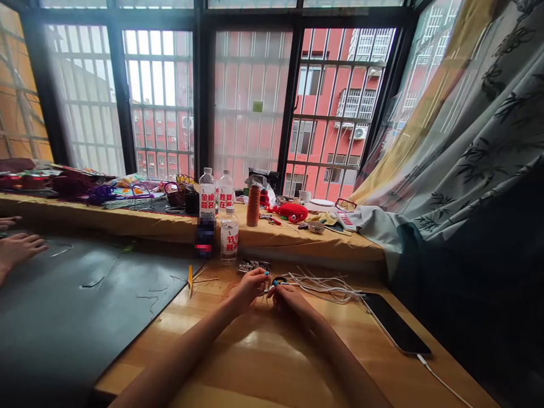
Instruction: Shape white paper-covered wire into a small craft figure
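Orange thread (230, 290) is pinched in both our hands, left hand (250, 286) and right hand (290, 296) nearly touching low over the worktop (263, 351), probably for steadiness.

Bottles (229, 235) ahead, cords (327, 286) and phone (395, 323) right; tabletop (263, 354) open.

Bare arms, painted nails
Both forearms (191, 345) were bare; the left hand (249, 288) and right hand (289, 297) wore teal polish on the fingernails (267, 273).
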Demonstrator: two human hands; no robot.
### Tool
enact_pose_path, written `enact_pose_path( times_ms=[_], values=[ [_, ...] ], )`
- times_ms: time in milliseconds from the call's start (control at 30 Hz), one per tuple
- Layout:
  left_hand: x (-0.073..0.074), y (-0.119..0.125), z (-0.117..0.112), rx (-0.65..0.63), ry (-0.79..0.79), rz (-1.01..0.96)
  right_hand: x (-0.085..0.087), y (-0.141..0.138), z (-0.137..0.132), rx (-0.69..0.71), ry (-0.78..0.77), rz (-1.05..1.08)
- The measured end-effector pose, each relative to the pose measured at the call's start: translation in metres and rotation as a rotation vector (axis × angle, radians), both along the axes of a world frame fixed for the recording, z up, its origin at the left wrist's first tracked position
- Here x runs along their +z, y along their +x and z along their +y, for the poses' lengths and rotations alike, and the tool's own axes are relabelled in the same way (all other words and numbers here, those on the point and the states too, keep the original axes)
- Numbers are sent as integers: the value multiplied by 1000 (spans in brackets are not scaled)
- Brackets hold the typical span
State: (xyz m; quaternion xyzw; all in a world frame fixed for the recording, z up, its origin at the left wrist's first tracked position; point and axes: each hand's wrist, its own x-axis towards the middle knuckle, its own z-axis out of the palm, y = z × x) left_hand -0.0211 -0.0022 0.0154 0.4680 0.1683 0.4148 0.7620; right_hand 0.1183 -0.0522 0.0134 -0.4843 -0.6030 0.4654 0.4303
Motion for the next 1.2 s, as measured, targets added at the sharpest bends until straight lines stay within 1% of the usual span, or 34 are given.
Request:
enact_pose_path(
  times_ms=[133, 233, 300, 400, 467, 533, 600, 667, 833, 900, 1067, 1200],
  values=[
    [-4, 2, 3, 22, 18, -26, -3, 1, 1, 20, 5, 8],
    [-4, 1, 6, 17, 14, -23, -5, 1, 5, -5, 47, 46],
    [-4, 0, 9, 14, 6, -19, -7, 0, 7, -65, 57, 159],
    [-6, -2, 13, 22, 9, 12, -8, -1, 8, -148, 85, 440],
    [-7, -3, 14, 21, 18, 45, -7, -2, 7, -144, 117, 580],
    [-8, -4, 15, 14, 11, 73, -7, -4, 5, -107, 109, 632],
    [-9, -4, 15, 6, -8, 88, -8, -7, 5, -78, 67, 610],
    [-9, -3, 13, -10, -16, 110, -9, -9, 5, -74, 30, 542],
    [-10, 2, 11, -10, 5, 199, -9, -13, 5, -126, 23, 429],
    [-10, 2, 11, 11, -3, 209, -8, -14, 4, -117, 25, 432],
    [-7, -1, 12, 63, -15, 185, -5, -18, 1, -31, -21, 483],
    [-3, -2, 10, 86, -74, 182, -5, -23, -1, -25, -25, 474]
  ],
)
